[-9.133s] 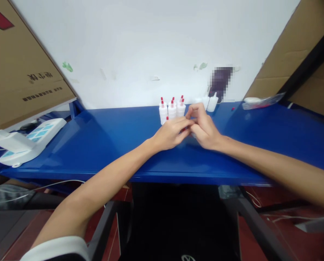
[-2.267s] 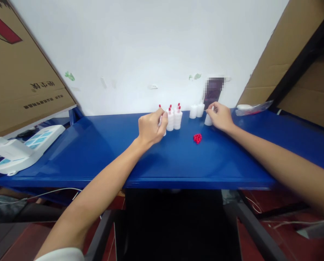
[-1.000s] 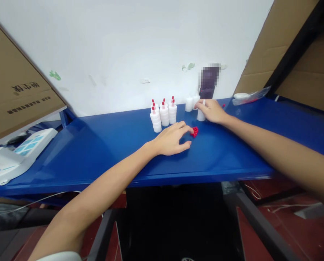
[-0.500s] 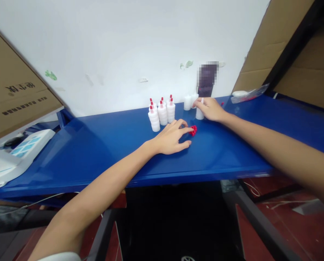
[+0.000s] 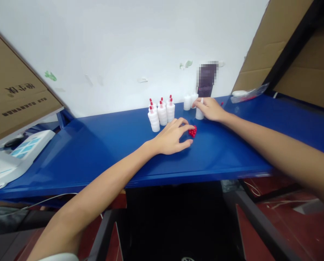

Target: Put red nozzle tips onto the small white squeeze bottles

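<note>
My left hand (image 5: 174, 137) is over the blue table, its fingers apart and bent. Its fingertips are at the edge of a small pile of red caps (image 5: 193, 132), and no cap shows in its grasp. My right hand (image 5: 210, 108) has its thumb and fingers closed around the upper part of a white squeeze bottle (image 5: 199, 114) that stands upright. That bottle's pale nozzle shows no red cap. Left of my right hand stand more white bottles (image 5: 187, 103), partly hidden by it. Behind my left hand is a cluster of white bottles with red-tipped nozzles (image 5: 162, 113).
A white device with blue panels (image 5: 24, 145) sits at the table's left end. Toward the right back lie a clear plastic bag (image 5: 250, 95) and a single red cap (image 5: 222, 103). A white wall (image 5: 110, 50) rises behind, with cardboard (image 5: 17, 94) on both sides.
My left index finger has lifted slightly off the red caps, so more of the pile shows. My right hand stays on the bottle.
</note>
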A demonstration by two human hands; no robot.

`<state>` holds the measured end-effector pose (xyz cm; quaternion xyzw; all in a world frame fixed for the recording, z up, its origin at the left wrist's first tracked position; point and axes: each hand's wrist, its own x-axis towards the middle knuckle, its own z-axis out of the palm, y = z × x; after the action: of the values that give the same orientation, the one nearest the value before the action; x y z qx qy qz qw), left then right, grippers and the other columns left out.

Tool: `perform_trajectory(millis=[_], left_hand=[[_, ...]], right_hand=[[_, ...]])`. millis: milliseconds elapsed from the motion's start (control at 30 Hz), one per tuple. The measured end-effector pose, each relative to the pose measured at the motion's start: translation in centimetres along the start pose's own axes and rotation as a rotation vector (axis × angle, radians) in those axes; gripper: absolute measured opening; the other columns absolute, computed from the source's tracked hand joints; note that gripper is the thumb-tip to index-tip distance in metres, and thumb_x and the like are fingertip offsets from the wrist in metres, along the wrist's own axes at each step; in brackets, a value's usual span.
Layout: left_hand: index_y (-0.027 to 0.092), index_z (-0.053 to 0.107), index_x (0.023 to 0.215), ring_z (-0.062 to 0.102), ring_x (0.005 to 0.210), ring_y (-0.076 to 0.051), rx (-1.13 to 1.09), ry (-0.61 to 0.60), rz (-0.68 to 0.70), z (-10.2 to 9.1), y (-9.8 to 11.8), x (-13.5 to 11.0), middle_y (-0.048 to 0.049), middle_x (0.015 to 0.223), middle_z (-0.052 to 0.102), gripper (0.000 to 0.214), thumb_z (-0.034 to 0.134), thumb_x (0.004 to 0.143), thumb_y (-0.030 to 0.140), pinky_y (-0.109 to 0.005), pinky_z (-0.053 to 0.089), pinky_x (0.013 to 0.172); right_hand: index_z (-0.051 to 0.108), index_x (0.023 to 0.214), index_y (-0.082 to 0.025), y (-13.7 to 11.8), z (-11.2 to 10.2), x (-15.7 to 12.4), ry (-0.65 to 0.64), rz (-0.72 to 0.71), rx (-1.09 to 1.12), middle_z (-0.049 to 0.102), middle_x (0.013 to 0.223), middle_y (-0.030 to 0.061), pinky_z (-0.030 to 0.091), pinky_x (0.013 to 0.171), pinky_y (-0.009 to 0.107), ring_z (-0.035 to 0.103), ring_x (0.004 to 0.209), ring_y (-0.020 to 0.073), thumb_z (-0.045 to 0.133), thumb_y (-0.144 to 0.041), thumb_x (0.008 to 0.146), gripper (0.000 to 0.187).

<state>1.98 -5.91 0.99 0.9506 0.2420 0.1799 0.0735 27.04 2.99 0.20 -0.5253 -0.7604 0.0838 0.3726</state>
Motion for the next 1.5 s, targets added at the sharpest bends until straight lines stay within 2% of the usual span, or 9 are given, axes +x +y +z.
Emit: perform_trajectory(millis=[267,400,500,567,667,767,867,1067,1500], left_hand=[[0.014,0.063,0.129,0.058,0.11,-0.026,0.02,-0.014,0.024,-2.0,-0.3,2.4,-0.013,0.118,0.062,0.044,0.047,0.093,0.033,-0.042,0.046,0.101],[0.018,0.072,0.09,0.058,0.094,-0.024,0.094,0.104,-0.079,-1.4,-0.1,2.6,-0.0075,0.093,0.068,0.029,0.045,0.089,0.029,-0.048,0.041,0.098],[0.017,0.062,0.065,0.055,0.076,-0.02,0.112,0.157,-0.117,-0.4,0.1,2.1,-0.004,0.068,0.062,0.029,0.047,0.088,0.028,-0.046,0.041,0.093],[0.017,0.065,0.075,0.053,0.066,-0.016,0.064,0.161,-0.103,0.0,0.1,1.8,-0.0015,0.062,0.059,0.025,0.047,0.089,0.027,-0.04,0.045,0.085],[0.016,0.067,0.108,0.057,0.07,-0.016,-0.004,0.15,-0.049,0.3,0.1,1.7,-0.0033,0.078,0.066,0.028,0.045,0.093,0.025,-0.034,0.049,0.076],[0.016,0.065,0.12,0.062,0.092,-0.02,0.023,0.106,0.05,0.3,0.1,2.0,-0.0098,0.105,0.066,0.033,0.046,0.095,0.025,-0.034,0.051,0.086],[0.014,0.064,0.126,0.06,0.108,-0.024,0.064,0.047,0.111,0.3,0.2,2.1,-0.013,0.117,0.062,0.036,0.049,0.095,0.026,-0.037,0.049,0.097],[0.012,0.066,0.124,0.058,0.112,-0.026,0.12,-0.023,0.103,0.4,0.6,1.9,-0.0151,0.123,0.059,0.034,0.049,0.096,0.021,-0.04,0.048,0.1],[0.012,0.07,0.113,0.059,0.11,-0.024,0.081,-0.044,0.095,0.5,0.6,1.8,-0.0142,0.117,0.06,0.026,0.051,0.097,0.022,-0.037,0.048,0.101]], right_hand=[[0.074,0.088,-0.018,-0.2,-0.2,0.0,-0.008,-0.033,-0.008,0.076,0.083,0.0072,0.046,0.079,0.034,0.069,0.083,0.0253,0.043,-0.038,0.093,0.037],[0.075,0.087,-0.019,-0.2,-0.1,0.0,-0.012,-0.027,-0.004,0.077,0.084,0.0058,0.046,0.079,0.033,0.069,0.083,0.0249,0.045,-0.039,0.093,0.036],[0.075,0.087,-0.02,-0.1,0.0,0.1,-0.012,-0.031,0.007,0.077,0.083,0.0054,0.047,0.079,0.033,0.07,0.084,0.0248,0.046,-0.038,0.093,0.035],[0.075,0.087,-0.02,-0.1,0.0,0.1,-0.007,-0.037,0.008,0.077,0.085,0.0057,0.047,0.08,0.034,0.069,0.085,0.0249,0.045,-0.037,0.093,0.035],[0.074,0.087,-0.019,-0.1,0.0,0.1,-0.006,-0.032,0.01,0.078,0.087,0.0063,0.047,0.08,0.034,0.069,0.086,0.0254,0.045,-0.037,0.093,0.035],[0.075,0.087,-0.019,-0.1,0.0,0.1,-0.008,-0.031,0.015,0.077,0.085,0.0059,0.047,0.079,0.033,0.069,0.085,0.025,0.045,-0.038,0.093,0.036],[0.075,0.088,-0.019,-0.1,0.0,0.1,-0.009,-0.032,0.01,0.077,0.084,0.0054,0.047,0.079,0.033,0.069,0.084,0.0246,0.045,-0.039,0.093,0.037],[0.074,0.088,-0.019,-0.1,-0.1,0.0,-0.012,-0.012,0.01,0.077,0.083,0.0061,0.047,0.079,0.034,0.069,0.083,0.0255,0.044,-0.039,0.093,0.036],[0.074,0.086,-0.021,0.1,-0.1,0.2,-0.011,-0.025,0.006,0.078,0.085,0.0071,0.048,0.083,0.037,0.07,0.087,0.0284,0.044,-0.039,0.094,0.036]])
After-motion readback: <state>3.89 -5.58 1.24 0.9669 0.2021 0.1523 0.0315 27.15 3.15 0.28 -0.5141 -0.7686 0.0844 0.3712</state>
